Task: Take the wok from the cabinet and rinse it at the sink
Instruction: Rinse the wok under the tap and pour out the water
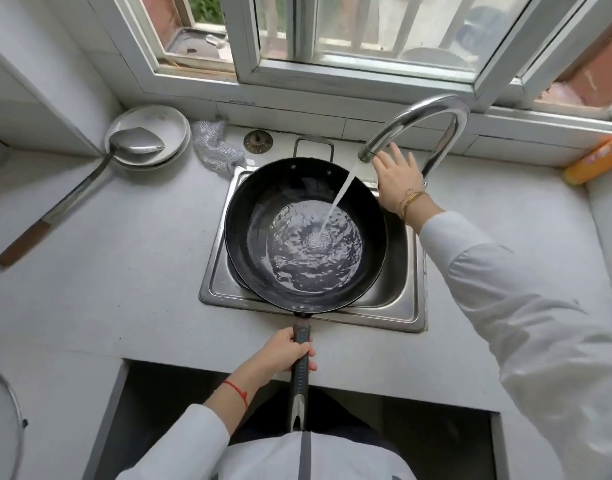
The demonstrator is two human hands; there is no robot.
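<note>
The wok point(306, 233) sits in the sink point(399, 306), nearly filling the basin, with its long handle point(300, 372) reaching back over the counter point(124, 271) edge. The left hand point(283, 353) has its grip wrapped round that handle, fingers curled fully about it. The right hand point(396, 178) is up by the faucet point(422, 129), fingers spread and relaxed, gripping nothing I can see — whether it touches the tap's base is hidden. Water streams into the bowl and a rippling pool already covers the bottom. The risk, as I judge it: the pool gets heavy, and a one-handed hold far out on the handle could let the wok tip or twist, slopping water over the rim — or the stream splashes onto the counter if the flow runs on
</note>
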